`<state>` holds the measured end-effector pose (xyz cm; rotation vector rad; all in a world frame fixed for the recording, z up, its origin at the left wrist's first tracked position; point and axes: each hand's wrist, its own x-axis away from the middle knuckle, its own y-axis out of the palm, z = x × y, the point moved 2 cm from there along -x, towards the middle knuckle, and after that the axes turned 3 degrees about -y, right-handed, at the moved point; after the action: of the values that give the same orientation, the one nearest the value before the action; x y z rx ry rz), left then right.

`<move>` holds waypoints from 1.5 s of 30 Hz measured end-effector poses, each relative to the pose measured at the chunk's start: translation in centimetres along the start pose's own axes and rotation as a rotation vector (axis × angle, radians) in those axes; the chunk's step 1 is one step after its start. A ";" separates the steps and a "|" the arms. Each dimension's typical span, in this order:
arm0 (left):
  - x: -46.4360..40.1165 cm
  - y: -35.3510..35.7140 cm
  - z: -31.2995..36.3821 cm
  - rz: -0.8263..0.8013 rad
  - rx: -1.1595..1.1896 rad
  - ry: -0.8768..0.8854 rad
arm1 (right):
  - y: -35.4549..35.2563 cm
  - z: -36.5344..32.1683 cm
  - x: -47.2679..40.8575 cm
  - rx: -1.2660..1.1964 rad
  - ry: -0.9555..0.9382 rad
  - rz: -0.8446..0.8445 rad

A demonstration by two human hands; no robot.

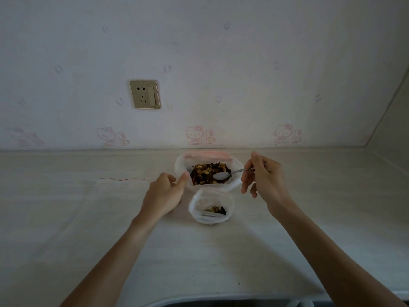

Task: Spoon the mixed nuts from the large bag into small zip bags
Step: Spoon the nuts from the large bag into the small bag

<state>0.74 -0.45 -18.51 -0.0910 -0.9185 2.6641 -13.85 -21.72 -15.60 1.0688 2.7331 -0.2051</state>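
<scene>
1. While gripping the near-left rim of the large bag, left hand; small zip bag just before it.
2. Right hand pinching spoon, bowl over the nuts inside.

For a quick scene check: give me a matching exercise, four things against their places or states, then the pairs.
Things:
1. spoon
2. small bag
3. large bag
4. socket

Places or states:
A. on the wall
B. nearest the person, a few nuts inside
C. held by the right hand, bowl over the nuts
D. rim held by the left hand

Pairs: 1-C, 2-B, 3-D, 4-A
</scene>
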 end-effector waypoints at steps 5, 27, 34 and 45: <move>-0.6 1.4 0.3 -0.049 0.036 0.043 | 0.5 0.6 -1.0 0.136 -0.054 -0.012; -0.5 2.5 0.2 -0.194 0.408 0.031 | 2.9 3.6 -1.1 -0.065 0.232 0.023; -0.4 2.5 0.2 -0.198 0.428 0.030 | 4.0 4.1 -1.5 -0.006 0.217 -0.031; -0.4 2.3 0.0 -0.166 0.552 -0.043 | 2.2 4.1 -1.4 -0.040 0.170 0.008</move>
<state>0.51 -2.32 -19.92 0.1624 -0.1657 2.6632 -10.78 -21.80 -19.41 1.1348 2.8685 -0.0605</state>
